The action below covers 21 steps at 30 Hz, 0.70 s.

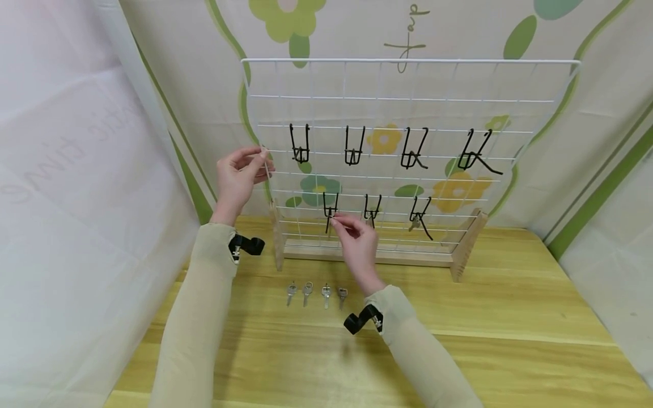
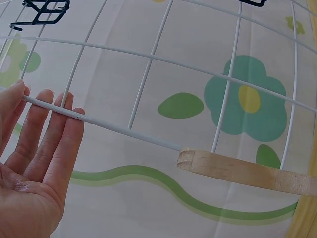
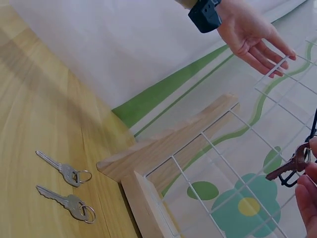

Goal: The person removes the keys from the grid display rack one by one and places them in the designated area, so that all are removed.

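Note:
My left hand (image 1: 237, 178) holds the left edge of a white wire grid (image 2: 106, 122), thumb on one side of the rod and fingers on the other. At the leftmost black hook (image 1: 330, 205) of the lower row, my right hand (image 1: 359, 243) pinches a key (image 3: 294, 162) between thumb and fingertips. That key is right by the hook in the right wrist view; whether its ring is over the prong cannot be made out. A key (image 1: 414, 224) hangs on the lower right hook (image 1: 420, 215), and the lower middle hook (image 1: 372, 211) seems to bear one too.
Several loose keys with rings (image 1: 308, 292) lie in a row on the wooden table (image 1: 285, 345), in front of the grid. A row of black hooks (image 1: 353, 148) sits higher up. Wooden feet (image 1: 466, 249) support the grid, and a patterned cloth (image 1: 194, 85) hangs behind.

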Each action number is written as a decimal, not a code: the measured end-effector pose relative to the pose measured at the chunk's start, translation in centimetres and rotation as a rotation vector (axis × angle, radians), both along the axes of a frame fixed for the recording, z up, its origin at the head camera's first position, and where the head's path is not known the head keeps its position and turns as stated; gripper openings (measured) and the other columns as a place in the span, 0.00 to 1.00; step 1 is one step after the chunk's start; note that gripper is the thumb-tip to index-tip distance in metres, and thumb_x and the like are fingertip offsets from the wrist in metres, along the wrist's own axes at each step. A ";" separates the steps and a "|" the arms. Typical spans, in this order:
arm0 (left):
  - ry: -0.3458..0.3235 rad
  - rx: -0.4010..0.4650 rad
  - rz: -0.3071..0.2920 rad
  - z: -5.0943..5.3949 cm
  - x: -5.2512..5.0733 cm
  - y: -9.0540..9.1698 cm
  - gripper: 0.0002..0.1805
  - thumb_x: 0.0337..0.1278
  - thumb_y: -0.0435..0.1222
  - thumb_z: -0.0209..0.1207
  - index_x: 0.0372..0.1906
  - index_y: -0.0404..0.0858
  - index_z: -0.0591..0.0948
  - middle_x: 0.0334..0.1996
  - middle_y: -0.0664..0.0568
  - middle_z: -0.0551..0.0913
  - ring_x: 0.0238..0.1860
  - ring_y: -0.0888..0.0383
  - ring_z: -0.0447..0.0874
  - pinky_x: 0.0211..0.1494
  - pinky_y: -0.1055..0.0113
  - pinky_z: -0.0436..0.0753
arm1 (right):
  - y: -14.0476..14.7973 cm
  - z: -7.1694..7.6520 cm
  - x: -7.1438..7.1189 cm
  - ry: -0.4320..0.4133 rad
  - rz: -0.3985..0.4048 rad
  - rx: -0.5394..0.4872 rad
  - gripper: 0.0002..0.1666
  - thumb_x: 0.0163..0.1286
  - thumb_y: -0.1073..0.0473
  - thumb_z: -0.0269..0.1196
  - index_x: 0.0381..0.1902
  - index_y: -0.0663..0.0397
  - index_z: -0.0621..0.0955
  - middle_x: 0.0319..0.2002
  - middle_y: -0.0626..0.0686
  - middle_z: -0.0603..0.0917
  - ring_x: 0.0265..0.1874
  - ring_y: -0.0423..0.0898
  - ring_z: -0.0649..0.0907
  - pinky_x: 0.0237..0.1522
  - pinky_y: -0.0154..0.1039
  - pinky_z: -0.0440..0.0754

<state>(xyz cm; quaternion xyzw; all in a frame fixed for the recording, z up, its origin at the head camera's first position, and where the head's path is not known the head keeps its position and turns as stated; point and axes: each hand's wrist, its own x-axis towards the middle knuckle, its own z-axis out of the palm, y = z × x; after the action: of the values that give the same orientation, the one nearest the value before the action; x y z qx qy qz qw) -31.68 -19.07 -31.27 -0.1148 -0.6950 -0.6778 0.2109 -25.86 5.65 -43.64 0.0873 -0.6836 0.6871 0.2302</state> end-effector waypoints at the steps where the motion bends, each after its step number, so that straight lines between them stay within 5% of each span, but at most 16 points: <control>1: 0.000 0.002 0.000 0.0 0.0 0.0 0.15 0.66 0.42 0.68 0.48 0.36 0.87 0.38 0.39 0.88 0.37 0.48 0.91 0.41 0.63 0.89 | 0.0 0.1 0.2 -0.002 0.009 -0.010 0.04 0.66 0.64 0.73 0.39 0.57 0.89 0.45 0.51 0.89 0.40 0.48 0.87 0.43 0.36 0.87; 12: 0.009 0.016 -0.015 0.0 0.0 -0.1 0.14 0.66 0.41 0.68 0.49 0.36 0.87 0.38 0.39 0.88 0.37 0.47 0.91 0.42 0.62 0.89 | 0.4 0.7 2.3 -0.006 0.038 0.007 0.07 0.67 0.63 0.73 0.41 0.60 0.89 0.41 0.54 0.89 0.40 0.58 0.87 0.40 0.32 0.85; 21: 0.021 0.021 -0.025 -0.1 0.0 -0.1 0.13 0.66 0.40 0.68 0.48 0.36 0.87 0.38 0.37 0.88 0.38 0.45 0.90 0.43 0.61 0.89 | 0.5 3.9 5.5 -0.003 0.075 0.010 0.07 0.66 0.70 0.71 0.41 0.68 0.87 0.39 0.58 0.88 0.36 0.51 0.86 0.40 0.33 0.85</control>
<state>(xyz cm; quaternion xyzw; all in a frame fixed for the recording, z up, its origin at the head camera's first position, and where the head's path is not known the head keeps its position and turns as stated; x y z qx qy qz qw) -31.69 -19.15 -31.34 -0.1285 -0.6842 -0.6862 0.2110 -20.31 6.11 -39.75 0.1129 -0.6835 0.6920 0.2030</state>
